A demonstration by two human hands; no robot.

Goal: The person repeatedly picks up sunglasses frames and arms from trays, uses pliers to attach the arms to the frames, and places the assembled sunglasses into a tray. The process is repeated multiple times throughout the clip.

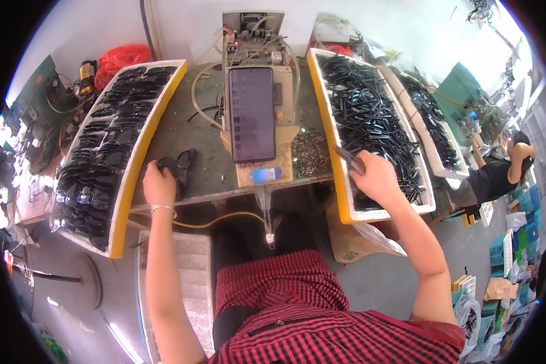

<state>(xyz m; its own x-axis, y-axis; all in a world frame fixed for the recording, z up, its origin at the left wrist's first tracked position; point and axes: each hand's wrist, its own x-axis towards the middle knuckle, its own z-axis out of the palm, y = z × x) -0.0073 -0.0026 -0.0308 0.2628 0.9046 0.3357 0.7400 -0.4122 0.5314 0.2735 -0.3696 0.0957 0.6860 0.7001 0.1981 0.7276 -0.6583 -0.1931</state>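
The step in hand looks like bringing slim side pieces to dark-lensed eyewear: at centre left of the frame, the left hand is curled at the near edge of the bench, its fingertips against the dark eyewear lying there, though whether they grip it I cannot tell. Right of centre, the right hand clasps a few slim dark strips over the yellow-sided tray heaped with loose dark pieces. Rows of dark lensed pieces fill the other tray, at left. The next move would seem to call for a firm left hold on the eyewear and one strip singled out and lined up, clear of the machine at upper centre.
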